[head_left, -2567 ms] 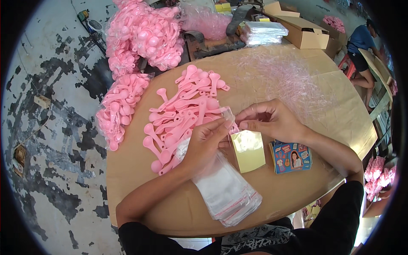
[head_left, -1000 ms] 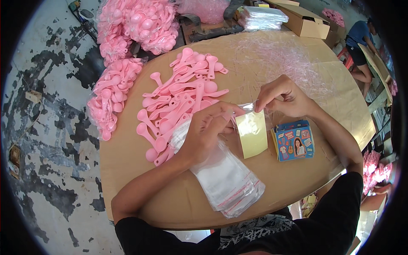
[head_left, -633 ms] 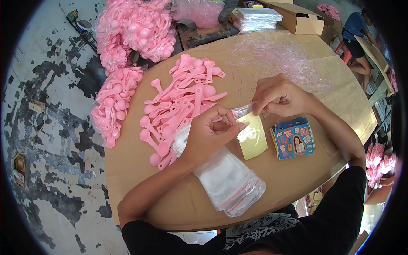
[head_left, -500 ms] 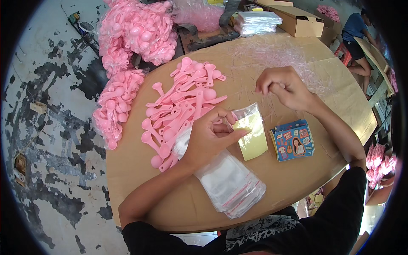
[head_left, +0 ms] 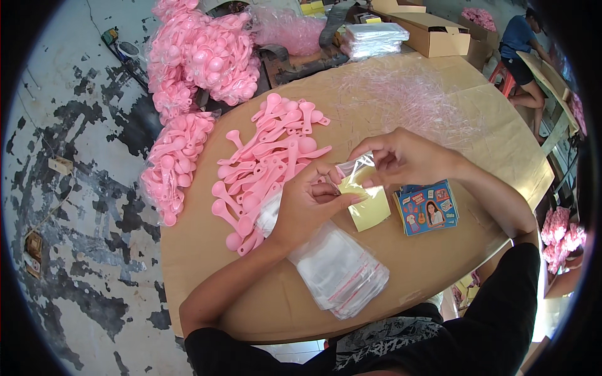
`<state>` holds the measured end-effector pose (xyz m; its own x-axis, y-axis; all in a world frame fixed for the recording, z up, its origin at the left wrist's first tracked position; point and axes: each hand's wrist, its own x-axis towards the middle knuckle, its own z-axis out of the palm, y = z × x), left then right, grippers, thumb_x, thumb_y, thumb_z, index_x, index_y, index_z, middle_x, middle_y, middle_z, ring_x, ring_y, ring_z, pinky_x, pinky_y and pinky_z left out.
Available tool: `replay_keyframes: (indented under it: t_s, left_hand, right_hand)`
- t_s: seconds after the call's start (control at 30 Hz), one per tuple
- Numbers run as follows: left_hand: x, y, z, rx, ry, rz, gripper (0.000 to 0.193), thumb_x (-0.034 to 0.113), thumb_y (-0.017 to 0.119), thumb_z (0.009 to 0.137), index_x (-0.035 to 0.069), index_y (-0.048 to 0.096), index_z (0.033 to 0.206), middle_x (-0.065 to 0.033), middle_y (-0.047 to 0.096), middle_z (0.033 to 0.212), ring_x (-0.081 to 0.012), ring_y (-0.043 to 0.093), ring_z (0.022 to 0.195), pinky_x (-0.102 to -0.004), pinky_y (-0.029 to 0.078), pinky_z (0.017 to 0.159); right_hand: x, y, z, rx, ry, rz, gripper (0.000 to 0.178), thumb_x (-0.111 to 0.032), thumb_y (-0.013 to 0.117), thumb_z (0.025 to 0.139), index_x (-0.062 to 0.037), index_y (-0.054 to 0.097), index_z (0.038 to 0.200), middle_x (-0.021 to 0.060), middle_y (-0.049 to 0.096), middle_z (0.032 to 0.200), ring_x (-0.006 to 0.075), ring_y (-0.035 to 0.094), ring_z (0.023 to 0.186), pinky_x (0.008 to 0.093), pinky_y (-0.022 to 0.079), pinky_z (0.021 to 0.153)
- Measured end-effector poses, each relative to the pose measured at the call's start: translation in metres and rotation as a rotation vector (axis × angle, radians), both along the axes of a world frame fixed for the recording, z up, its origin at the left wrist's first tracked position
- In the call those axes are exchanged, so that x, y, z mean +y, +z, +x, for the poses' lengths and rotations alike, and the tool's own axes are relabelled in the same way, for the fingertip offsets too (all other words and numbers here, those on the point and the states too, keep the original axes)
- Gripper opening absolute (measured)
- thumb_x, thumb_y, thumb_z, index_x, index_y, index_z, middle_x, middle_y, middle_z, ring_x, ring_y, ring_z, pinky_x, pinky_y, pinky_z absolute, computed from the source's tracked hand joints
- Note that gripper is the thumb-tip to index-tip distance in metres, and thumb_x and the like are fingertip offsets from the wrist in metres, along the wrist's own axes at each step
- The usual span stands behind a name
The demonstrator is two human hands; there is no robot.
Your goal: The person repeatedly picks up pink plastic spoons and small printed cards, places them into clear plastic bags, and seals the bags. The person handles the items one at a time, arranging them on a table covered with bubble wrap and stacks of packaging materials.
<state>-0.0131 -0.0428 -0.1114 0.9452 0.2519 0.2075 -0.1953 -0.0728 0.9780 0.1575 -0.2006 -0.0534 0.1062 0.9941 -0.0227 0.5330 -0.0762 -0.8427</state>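
My left hand (head_left: 316,197) pinches a small clear plastic bag (head_left: 355,161) between thumb and fingers. Inside it is a pale yellow card (head_left: 373,212). My right hand (head_left: 401,158) is closed at the bag's top edge, its thumb and fingertips on the plastic there. Under my left wrist lies a stack of clear resealable bags (head_left: 343,269). To the right of the held bag is a pile of blue printed cards (head_left: 429,210) with yellow undersides. A heap of pink plastic scoops (head_left: 269,163) spreads beyond my left hand.
Large clear sacks of pink scoops (head_left: 213,59) stand at the table's far left edge. Thin clear plastic strips (head_left: 414,100) litter the far side. Behind are packs of clear bags (head_left: 375,39) and a cardboard box (head_left: 439,39). A co-worker (head_left: 523,53) sits at far right.
My right hand has come down and left from above the table to the top of the bag. My left hand still holds the bag in about the same place.
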Motion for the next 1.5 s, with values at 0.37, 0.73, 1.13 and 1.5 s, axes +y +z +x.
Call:
replay_keyframes:
  t_s: [0.37,0.73,1.13,1.5]
  left_hand:
    - [0.008,-0.002,-0.006,-0.089,0.041,-0.207,0.04,0.01,0.057,0.096,0.001,0.037,0.128,-0.0151,0.053,0.117,-0.0208,0.065,0.096,-0.0313,0.056,0.08]
    - [0.008,0.002,-0.004,-0.081,0.035,-0.193,0.03,0.011,0.057,0.095,0.0,0.045,0.12,-0.0116,0.05,0.107,-0.0185,0.063,0.088,-0.0303,0.056,0.076]
    - [0.004,-0.001,-0.013,-0.279,0.003,-0.254,0.024,0.017,0.053,0.1,0.003,0.045,0.118,-0.0082,0.055,0.101,-0.0175,0.061,0.095,-0.0318,0.052,0.082]
    - [0.009,0.027,-0.028,-0.445,-0.186,0.104,0.024,0.008,0.055,0.093,-0.002,0.053,0.115,-0.011,0.055,0.109,-0.0194,0.058,0.108,-0.0371,0.044,0.099]
  right_hand:
    - [-0.113,0.048,0.056,-0.15,-0.277,0.156,0.04,-0.014,0.073,0.084,-0.0027,0.06,0.12,0.0047,0.062,0.109,0.0128,0.059,0.101,0.0264,0.048,0.085]
    - [-0.111,0.049,-0.045,-0.594,-0.132,-0.001,0.021,-0.017,0.072,0.081,-0.0034,0.069,0.097,0.0105,0.069,0.087,0.0284,0.064,0.08,0.039,0.049,0.071]
    - [0.018,0.006,-0.084,-0.444,0.216,-0.208,0.029,-0.032,0.065,0.09,-0.0055,0.066,0.079,0.0104,0.067,0.068,0.0278,0.066,0.063,0.0377,0.05,0.062]
    - [0.009,0.013,-0.04,-0.282,0.127,-0.145,0.022,-0.021,0.061,0.094,-0.0027,0.068,0.085,0.009,0.066,0.064,0.0183,0.063,0.057,0.0331,0.048,0.057]
